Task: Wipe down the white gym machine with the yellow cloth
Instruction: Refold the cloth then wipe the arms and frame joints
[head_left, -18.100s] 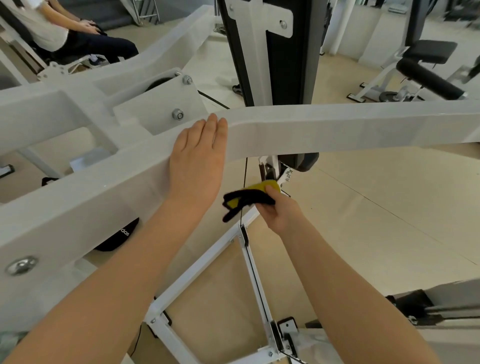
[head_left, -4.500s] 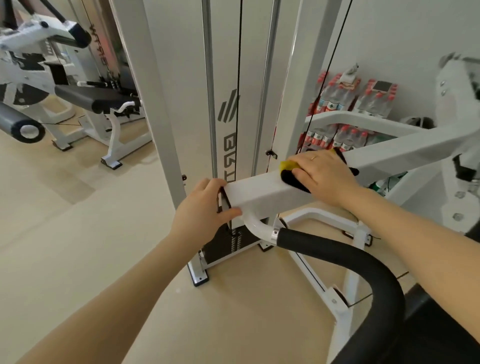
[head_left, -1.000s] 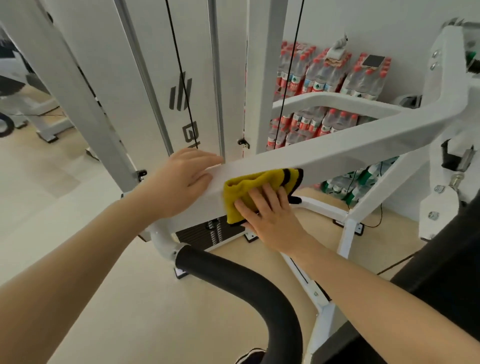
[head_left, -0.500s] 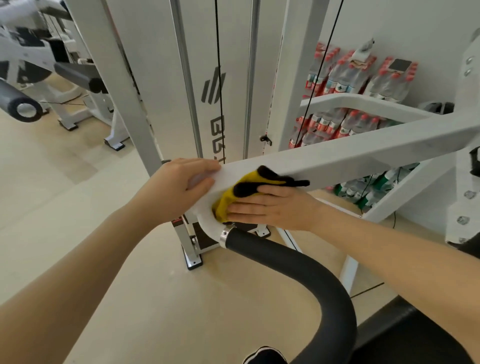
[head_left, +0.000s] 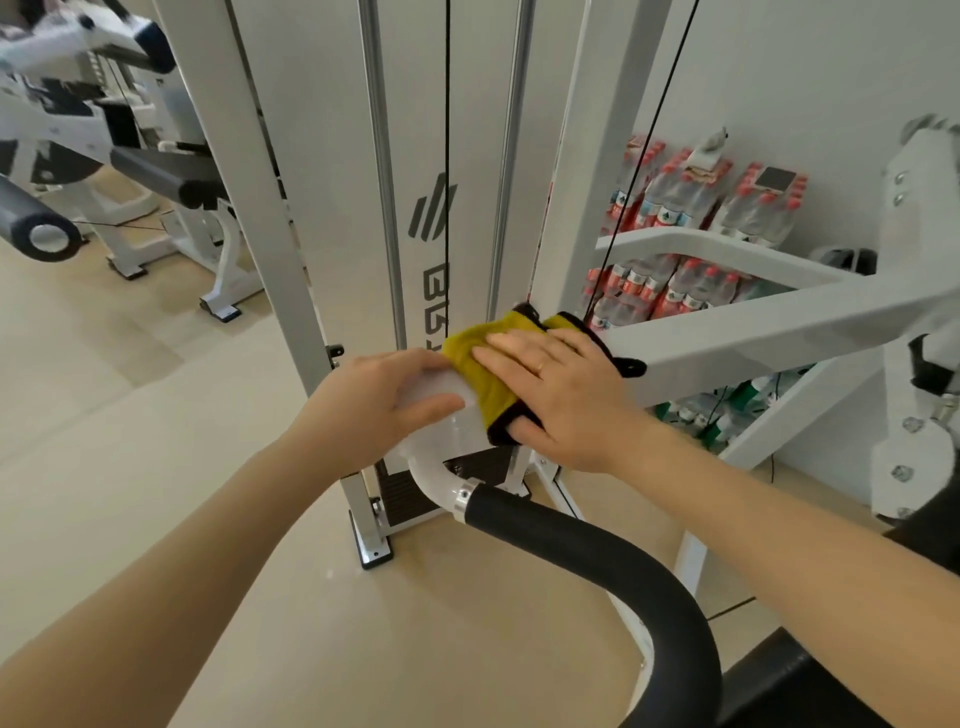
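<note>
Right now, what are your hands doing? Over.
Left hand grips the bar end. Right hand presses the cloth flat over the bar. Nothing in the way.

Bare beige floor (head_left: 130, 441) lies open to the left of the white arm (head_left: 727, 338), and a hand can pass there freely. Behind the arm's end, the weight-stack tower (head_left: 441, 156) with its black cables (head_left: 448, 130) blocks the way. Below, the curved black grip (head_left: 597, 551) crosses the space. To the right, white frame tubes (head_left: 717, 249) and stacked water bottles (head_left: 675, 208) fill the corner by the wall.
</note>
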